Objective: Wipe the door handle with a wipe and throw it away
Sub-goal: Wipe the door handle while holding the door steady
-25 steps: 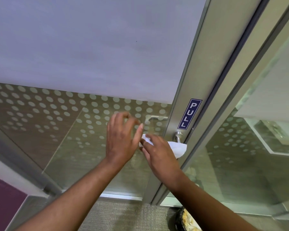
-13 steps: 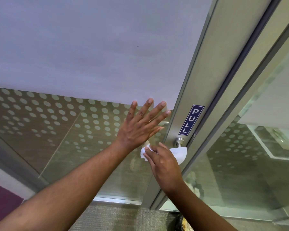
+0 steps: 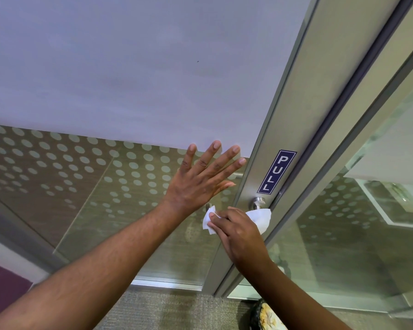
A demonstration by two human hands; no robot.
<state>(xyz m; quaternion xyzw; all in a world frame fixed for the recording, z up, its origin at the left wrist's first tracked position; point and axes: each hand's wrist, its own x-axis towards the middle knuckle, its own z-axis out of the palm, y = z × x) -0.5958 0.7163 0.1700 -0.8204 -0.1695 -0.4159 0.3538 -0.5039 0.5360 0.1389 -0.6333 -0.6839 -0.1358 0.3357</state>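
My right hand is closed over a white wipe wrapped around the metal door handle, whose round base shows just above the wipe; the lever itself is hidden under the wipe and hand. My left hand lies flat with fingers spread against the glass door, just left of the handle. A blue PULL sign sits on the metal door frame above the handle.
The door's upper glass is frosted and its lower part has a dot pattern. A glass side panel stands to the right. A bin with crumpled paper sits on the carpet at the bottom edge, below my right arm.
My left hand let go near the wipe, rose and flattened against the glass with fingers spread. My right hand stays on the wipe at the handle, shifted slightly.
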